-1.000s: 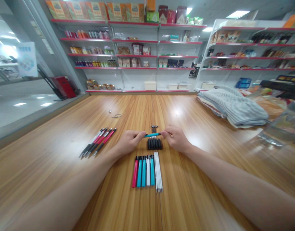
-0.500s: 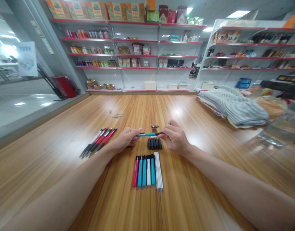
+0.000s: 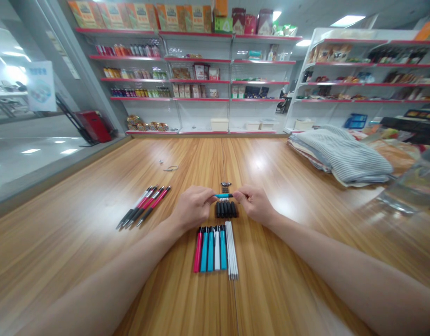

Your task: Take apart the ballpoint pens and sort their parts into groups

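Between my two hands a blue pen (image 3: 223, 196) lies level above the table, its black grip end to the right. My left hand (image 3: 194, 205) is closed round the left part of the barrel and hides it. The black end is pinched by my right hand (image 3: 254, 203). Just below the pen stand several short black grips (image 3: 226, 209) in a row. Nearer to me lie several coloured pen barrels (image 3: 210, 248), red, blue and white, with slim white refills (image 3: 232, 250) beside them. Small springs (image 3: 225, 190) and metal tips (image 3: 225, 184) sit behind the pen.
Several whole pens (image 3: 144, 206) lie left of my left arm. A wire ring (image 3: 171, 168) is farther back on the wooden table (image 3: 278, 289). Folded cloths (image 3: 341, 151) and a clear water container (image 3: 411, 186) stand at the right. Stocked shelves (image 3: 200, 81) rise behind.
My left hand has slid right along the pen and now covers more of its barrel. My right hand has stayed at the black end, its fingers turned.
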Demonstrator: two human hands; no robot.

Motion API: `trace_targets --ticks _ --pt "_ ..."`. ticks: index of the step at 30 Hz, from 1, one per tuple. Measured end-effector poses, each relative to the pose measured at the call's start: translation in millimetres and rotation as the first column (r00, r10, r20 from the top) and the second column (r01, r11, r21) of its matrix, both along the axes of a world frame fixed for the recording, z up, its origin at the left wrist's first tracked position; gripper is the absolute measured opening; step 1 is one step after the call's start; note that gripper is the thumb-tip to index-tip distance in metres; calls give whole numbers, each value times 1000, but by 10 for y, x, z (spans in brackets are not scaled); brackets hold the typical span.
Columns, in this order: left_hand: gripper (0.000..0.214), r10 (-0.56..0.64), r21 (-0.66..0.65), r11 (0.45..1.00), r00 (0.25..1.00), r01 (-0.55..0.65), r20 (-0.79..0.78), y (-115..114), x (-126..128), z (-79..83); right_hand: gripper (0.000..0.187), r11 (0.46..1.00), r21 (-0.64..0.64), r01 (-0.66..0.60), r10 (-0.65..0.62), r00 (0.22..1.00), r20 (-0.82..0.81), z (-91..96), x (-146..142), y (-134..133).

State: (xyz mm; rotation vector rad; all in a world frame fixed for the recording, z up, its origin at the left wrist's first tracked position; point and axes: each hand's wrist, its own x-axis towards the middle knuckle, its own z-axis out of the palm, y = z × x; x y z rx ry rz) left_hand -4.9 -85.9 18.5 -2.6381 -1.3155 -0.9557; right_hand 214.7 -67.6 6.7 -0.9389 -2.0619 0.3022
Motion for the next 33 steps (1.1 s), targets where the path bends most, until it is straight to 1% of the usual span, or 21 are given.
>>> trace_targets --ticks 2,5,8,10,11,12,13,14,15,16,18,19,21,24,27,30,33 --pt "29 -10 -132 991 998 17 54 9 -23 3 39 998 46 -30 29 1000 11 28 -15 -29" --pt "33 -60 -321 941 987 107 152 32 -79 28 36 988 116 -102 98 995 36 61 -46 -77" --pt "34 -83 -399 901 969 172 231 62 -134 41 35 970 189 -153 141 987 77 82 -71 -91" --pt "36 -98 -426 883 965 198 245 76 -154 34 34 956 236 -174 153 983 104 90 -73 -76" --pt "35 -100 -417 888 968 191 231 79 -156 29 33 950 254 -180 155 981 113 92 -69 -64" --pt "34 -95 -379 911 976 164 195 77 -152 25 31 947 267 -180 154 981 116 93 -63 -52" --pt "32 -90 -308 943 987 128 135 72 -142 27 29 946 274 -175 149 982 113 92 -57 -41" --pt "28 -81 -206 974 995 91 56 62 -126 37 26 948 275 -161 137 985 104 90 -51 -34" --pt "25 -67 -85 994 997 64 -33 47 -103 55 23 952 271 -142 121 988 93 87 -48 -32" --pt "23 -48 36 998 991 53 -123 28 -76 82 22 957 263 -118 99 991 85 83 -49 -36" --pt "22 5 221 974 964 56 -266 -21 -11 156 21 967 243 -75 52 994 100 75 -63 -60" --pt "23 37 284 957 949 56 -312 -50 23 198 21 971 231 -58 31 992 121 73 -75 -77" --pt "24 86 364 929 924 61 -374 -109 85 272 18 977 210 -34 -4 984 178 73 -106 -114" --pt "26 128 416 907 905 58 -406 -171 146 334 13 979 205 10 -64 963 260 92 -146 -153" --pt "24 153 425 904 899 41 -411 -180 161 341 11 973 228 44 -125 926 355 128 -165 -174" --pt "21 158 383 924 883 26 -441 -168 150 332 9 963 265 47 -163 886 435 162 -175 -195" --pt "19 171 290 956 875 -37 -452 -186 149 329 11 953 299 36 -179 867 464 171 -187 -210"
